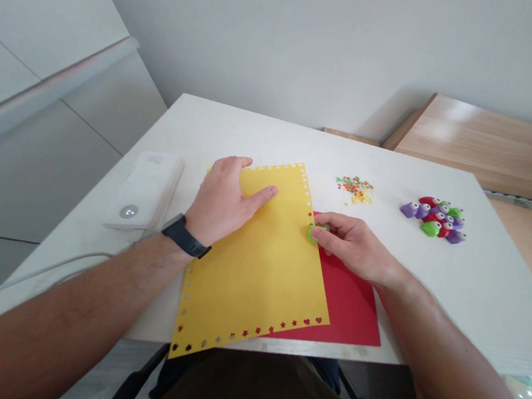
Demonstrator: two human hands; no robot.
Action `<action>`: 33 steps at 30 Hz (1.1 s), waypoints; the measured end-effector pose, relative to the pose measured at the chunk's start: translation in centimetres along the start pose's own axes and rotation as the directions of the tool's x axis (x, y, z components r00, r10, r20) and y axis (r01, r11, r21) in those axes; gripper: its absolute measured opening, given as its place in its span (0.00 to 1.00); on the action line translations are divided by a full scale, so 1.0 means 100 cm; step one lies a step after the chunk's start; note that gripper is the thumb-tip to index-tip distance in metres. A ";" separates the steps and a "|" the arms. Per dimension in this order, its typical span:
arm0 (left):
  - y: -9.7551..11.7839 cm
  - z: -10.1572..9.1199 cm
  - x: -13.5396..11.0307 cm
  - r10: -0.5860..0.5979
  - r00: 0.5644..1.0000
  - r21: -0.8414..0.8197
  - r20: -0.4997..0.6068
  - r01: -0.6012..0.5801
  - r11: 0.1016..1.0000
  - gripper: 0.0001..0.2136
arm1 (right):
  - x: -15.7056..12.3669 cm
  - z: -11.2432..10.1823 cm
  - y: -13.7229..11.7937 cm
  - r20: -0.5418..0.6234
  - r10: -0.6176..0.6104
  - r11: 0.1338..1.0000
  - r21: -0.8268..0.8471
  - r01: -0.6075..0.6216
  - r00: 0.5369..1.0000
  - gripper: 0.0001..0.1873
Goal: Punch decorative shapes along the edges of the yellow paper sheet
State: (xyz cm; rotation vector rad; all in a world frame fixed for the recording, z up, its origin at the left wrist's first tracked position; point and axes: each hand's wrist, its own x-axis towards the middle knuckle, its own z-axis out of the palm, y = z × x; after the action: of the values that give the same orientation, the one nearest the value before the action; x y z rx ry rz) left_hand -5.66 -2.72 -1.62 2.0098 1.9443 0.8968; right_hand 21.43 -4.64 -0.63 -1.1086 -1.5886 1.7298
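A yellow sheet of paper (254, 267) with small shapes punched along its edges lies on the white table (474, 288), over a red sheet (349, 308). My left hand (223, 198) rests flat on the yellow sheet's upper left part, fingers stretched out. A dark watch is on that wrist. My right hand (353, 245) pinches a small green paper punch (314, 232) at the yellow sheet's right edge.
A heap of small coloured paper cut-outs (355, 190) lies beyond my right hand. Several purple, red and green punches (436, 218) are grouped at the right. A white device (147, 191) with a cable sits at the left. A wooden surface (487, 145) stands behind.
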 end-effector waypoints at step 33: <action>-0.008 -0.006 0.005 -0.074 0.995 -0.002 0.066 0.074 0.997 0.31 | -0.004 -0.012 0.000 -0.037 0.078 0.996 0.057 -0.076 0.996 0.18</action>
State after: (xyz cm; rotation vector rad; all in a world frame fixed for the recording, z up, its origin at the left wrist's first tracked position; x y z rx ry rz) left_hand -6.63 -2.33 -1.44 1.9258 1.9654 0.8067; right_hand 22.59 -4.31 -0.53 -1.1835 -1.4831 1.7794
